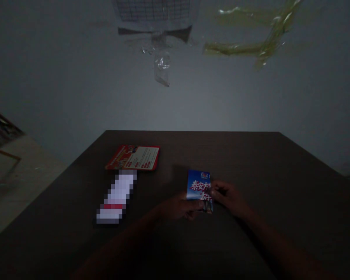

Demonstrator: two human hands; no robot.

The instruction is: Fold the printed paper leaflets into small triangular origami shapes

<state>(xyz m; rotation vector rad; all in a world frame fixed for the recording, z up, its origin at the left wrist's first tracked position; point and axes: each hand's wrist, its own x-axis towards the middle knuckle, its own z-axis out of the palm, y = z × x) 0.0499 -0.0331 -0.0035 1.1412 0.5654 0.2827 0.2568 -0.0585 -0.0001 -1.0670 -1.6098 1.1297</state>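
Note:
A blue leaflet with large white Chinese characters is held up over the dark table, a little right of the middle. My left hand grips its lower left part, with the thumb lying across the front. At its right edge, the fingers of my right hand are pinched together on the paper. The fingers behind the leaflet are hidden. The scene is dim, so fine finger detail is hard to make out.
The brown table meets a grey wall marked with yellow tape. On the left lie a red and white printed card or booklet and a bright, pixelated long object. Wooden furniture legs show at far left.

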